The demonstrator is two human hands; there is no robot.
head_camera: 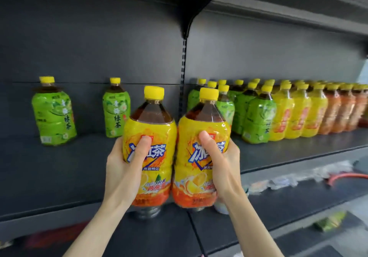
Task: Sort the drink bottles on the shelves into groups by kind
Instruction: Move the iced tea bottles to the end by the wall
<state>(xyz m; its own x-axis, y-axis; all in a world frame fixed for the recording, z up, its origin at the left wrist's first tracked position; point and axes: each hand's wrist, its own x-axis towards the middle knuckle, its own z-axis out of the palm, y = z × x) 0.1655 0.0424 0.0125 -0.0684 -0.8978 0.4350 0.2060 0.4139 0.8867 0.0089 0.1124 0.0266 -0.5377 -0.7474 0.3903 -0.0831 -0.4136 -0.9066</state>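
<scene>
I hold two large yellow-labelled iced tea bottles side by side in front of the dark shelf (59, 167). My left hand (124, 165) grips the left yellow bottle (157, 121), thumb across its label. My right hand (221, 163) grips the right yellow bottle (197, 177) the same way. Two green-labelled tea bottles stand apart at the back left, one (53, 113) farther left than the other (116, 110). On the right section stands a packed row: green bottles (256, 117), then yellow bottles (294, 113), then orange bottles (340, 111).
A slotted upright post (183, 67) divides the two shelf sections, with another shelf overhead. Lower shelves at bottom right hold blurred packages and a red ring-shaped item (346, 178). Bare shelf surface lies around the two lone green bottles.
</scene>
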